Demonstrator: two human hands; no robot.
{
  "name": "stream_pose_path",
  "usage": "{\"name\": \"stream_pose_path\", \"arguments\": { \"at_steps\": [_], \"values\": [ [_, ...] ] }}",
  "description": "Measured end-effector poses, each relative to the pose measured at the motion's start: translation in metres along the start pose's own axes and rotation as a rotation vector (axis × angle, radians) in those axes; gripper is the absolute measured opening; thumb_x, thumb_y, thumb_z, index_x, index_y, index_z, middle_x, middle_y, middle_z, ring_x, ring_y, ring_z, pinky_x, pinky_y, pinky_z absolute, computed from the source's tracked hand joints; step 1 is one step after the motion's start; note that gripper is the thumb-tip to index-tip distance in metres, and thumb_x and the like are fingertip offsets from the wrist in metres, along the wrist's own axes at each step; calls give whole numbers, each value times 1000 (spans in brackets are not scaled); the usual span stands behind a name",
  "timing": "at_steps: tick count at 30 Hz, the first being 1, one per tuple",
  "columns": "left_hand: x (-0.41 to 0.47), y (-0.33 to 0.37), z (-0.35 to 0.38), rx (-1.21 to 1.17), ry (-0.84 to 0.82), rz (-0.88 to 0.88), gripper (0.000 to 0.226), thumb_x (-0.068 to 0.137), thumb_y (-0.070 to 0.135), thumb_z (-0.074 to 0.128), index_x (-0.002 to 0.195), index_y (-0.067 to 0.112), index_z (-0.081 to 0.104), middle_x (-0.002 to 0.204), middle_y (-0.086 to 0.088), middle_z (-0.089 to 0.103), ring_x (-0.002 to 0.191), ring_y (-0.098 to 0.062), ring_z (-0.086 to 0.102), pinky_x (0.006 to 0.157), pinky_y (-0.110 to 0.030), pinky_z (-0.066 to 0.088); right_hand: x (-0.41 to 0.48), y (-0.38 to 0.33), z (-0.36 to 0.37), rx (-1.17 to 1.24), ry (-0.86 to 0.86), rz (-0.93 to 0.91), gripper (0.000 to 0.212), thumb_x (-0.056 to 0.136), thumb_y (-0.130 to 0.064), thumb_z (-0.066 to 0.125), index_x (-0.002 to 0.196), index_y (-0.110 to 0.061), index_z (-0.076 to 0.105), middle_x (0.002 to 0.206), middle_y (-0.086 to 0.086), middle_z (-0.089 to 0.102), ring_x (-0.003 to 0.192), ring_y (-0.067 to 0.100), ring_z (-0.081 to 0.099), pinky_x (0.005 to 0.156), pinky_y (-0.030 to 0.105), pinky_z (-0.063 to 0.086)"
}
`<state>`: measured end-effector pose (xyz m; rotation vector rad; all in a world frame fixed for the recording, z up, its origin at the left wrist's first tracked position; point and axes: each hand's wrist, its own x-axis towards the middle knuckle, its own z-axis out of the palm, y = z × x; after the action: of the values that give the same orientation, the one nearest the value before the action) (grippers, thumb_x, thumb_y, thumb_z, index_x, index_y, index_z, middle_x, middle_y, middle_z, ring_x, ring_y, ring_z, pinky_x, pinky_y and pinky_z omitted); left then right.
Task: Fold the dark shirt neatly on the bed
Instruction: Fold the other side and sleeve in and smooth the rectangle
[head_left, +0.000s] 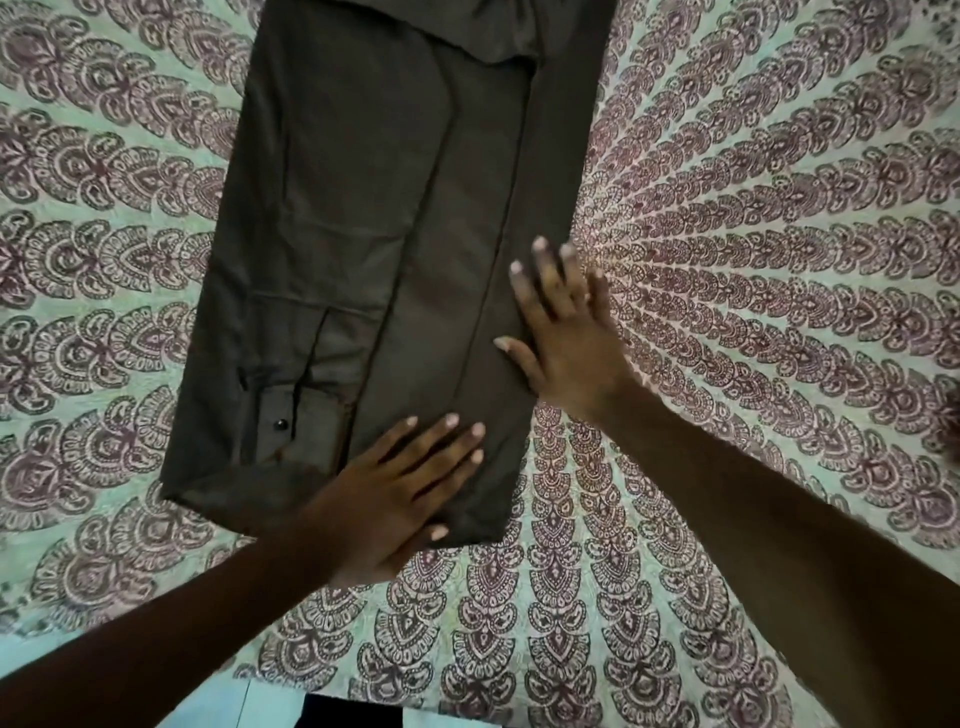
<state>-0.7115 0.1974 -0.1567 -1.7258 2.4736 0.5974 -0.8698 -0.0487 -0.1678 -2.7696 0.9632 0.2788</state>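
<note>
The dark shirt (395, 218) lies on the bed as a long narrow rectangle, its sides folded in, running from the top of the view down to the near edge. A buttoned cuff (283, 423) shows at its lower left. My left hand (405, 483) rests flat, fingers spread, on the shirt's near hem. My right hand (566, 343) lies flat on the shirt's right folded edge, fingers apart, partly on the bedsheet. Neither hand grips the cloth.
The bedsheet (753, 260) is pale green with a maroon paisley fan pattern and surrounds the shirt on all sides. The bed's near edge and a strip of light floor (249, 701) show at the bottom.
</note>
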Motion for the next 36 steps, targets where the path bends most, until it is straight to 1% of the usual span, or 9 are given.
{"name": "stream_pose_path", "arguments": {
  "at_steps": [4,7,10,13,15,19,24,29,36],
  "values": [
    [-3,-13,-20,-25,156,-41,51,90,31,48,135,12,63,152,-9,53,134,-33,56,109,-45,37,-54,-38,22,-33,-25,-86,80,103,-63,33,164,-14,19,172,18,5,158,41,0,122,65,14],
    [31,-24,-43,-93,253,-243,56,94,30,45,148,14,50,164,-8,36,146,-30,42,110,-44,36,-113,-63,31,-8,-68,-236,74,105,-55,35,163,-11,22,171,19,5,158,40,2,122,63,17],
    [61,-35,-41,9,154,-167,65,100,38,43,161,21,26,173,-2,11,159,-24,14,122,-49,25,-149,-66,38,125,15,-322,56,104,-33,52,151,-3,47,167,19,25,156,36,23,121,58,29],
    [58,-41,-23,21,54,-78,80,97,55,43,164,23,15,173,-3,3,160,-23,2,125,-53,13,-148,-53,33,322,240,-221,42,97,-16,62,134,4,64,151,19,51,135,32,55,107,51,48],
    [45,-34,-16,17,25,-64,94,90,66,45,164,20,10,173,-6,-2,160,-24,-2,126,-54,8,-132,-49,25,318,241,-103,51,98,-21,62,143,3,55,156,18,46,142,34,47,110,52,45],
    [14,-19,-7,14,-11,-27,97,89,63,48,164,13,11,173,-10,0,160,-26,2,128,-50,7,-127,-60,27,83,61,-91,62,102,-41,47,154,-7,43,167,14,29,155,36,26,118,56,30],
    [-4,-27,-24,-99,82,-20,61,101,43,40,155,15,39,168,-6,29,153,-23,32,121,-42,32,-147,-79,18,119,56,-131,51,102,-37,49,140,-5,61,161,14,41,148,28,43,117,57,35],
    [4,-85,-63,-166,296,-267,50,102,37,46,146,15,52,162,-4,39,143,-24,44,110,-42,42,-73,-105,-23,452,219,17,41,99,-27,60,134,-5,65,138,13,61,117,29,64,98,46,56],
    [18,-254,-96,-83,444,-664,57,101,43,45,150,12,43,163,-9,34,147,-33,37,113,-50,37,118,-143,-61,641,308,-15,34,101,-23,59,130,-8,65,123,10,64,94,21,70,84,35,56]
  ]
}}
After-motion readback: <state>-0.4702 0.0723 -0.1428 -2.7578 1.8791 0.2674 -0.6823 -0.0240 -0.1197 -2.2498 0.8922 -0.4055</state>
